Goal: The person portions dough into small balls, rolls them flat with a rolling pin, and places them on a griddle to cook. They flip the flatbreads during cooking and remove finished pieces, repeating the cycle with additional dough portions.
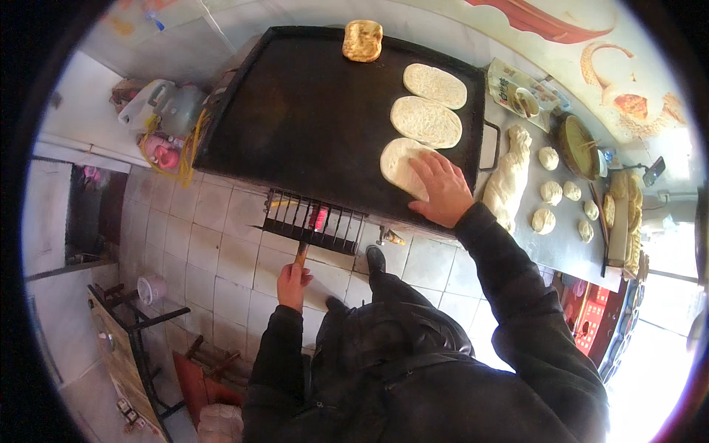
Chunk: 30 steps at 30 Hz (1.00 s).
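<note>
My right hand (443, 185) lies palm down, fingers a little apart, on the near end of a pale oval of flattened dough (397, 166) on the black griddle (288, 111). Two more dough ovals, one in the middle (425, 122) and one farther back (435, 86), lie beyond it in a row. A browned flatbread (362, 41) sits at the griddle's far edge. Below the front edge, my left hand (293, 285) is closed around a wooden handle (302, 255). That handle reaches a slotted metal rack (310, 230); how they join is unclear.
Right of the griddle, a metal worktop (565, 243) bears a long dough roll (508, 177), several dough balls (551, 192), a round pan (577, 147) and a wooden rolling pin (599, 216). A folding table (119, 354) and a bucket (152, 290) stand on the tiled floor at left.
</note>
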Tool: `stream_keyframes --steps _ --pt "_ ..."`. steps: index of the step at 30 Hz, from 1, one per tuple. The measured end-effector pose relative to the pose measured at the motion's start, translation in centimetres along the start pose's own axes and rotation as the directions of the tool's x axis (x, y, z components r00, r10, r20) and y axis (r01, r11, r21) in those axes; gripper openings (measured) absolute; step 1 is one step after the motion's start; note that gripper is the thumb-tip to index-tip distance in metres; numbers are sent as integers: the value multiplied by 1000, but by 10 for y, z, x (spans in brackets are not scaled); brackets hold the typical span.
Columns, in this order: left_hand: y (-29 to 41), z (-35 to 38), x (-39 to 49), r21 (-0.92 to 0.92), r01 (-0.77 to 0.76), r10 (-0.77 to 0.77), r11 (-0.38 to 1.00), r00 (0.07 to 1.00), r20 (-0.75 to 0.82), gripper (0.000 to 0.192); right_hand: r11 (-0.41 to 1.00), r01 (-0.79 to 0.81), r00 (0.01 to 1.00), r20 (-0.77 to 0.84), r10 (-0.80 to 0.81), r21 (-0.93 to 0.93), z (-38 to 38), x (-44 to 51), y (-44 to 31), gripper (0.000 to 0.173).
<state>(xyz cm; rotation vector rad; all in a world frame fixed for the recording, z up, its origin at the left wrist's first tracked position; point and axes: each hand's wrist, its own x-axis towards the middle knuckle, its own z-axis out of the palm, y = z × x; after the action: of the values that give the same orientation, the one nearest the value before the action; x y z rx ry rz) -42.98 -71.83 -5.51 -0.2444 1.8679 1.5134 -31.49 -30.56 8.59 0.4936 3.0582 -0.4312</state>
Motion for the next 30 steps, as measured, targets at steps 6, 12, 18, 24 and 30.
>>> stream_keyframes --steps 6,12,18,24,30 --pt "-7 -2 1 -37 -6 6 999 1000 -8 38 999 22 998 -53 -19 46 0 1 2 88" --pt "-5 -4 3 22 -16 17 1000 1000 -19 39 987 50 995 81 -63 154 -16 29 25 89" --pt "2 -2 3 53 -21 20 998 999 28 41 173 -347 938 342 54 922 -56 73 108 67" --pt "21 0 7 224 -8 -9 975 997 75 42 -164 -374 924 382 19 913 -28 57 94 73" --pt "10 -19 -22 207 -156 120 966 977 176 42 -442 -323 937 348 -26 837 12 -31 -26 86"
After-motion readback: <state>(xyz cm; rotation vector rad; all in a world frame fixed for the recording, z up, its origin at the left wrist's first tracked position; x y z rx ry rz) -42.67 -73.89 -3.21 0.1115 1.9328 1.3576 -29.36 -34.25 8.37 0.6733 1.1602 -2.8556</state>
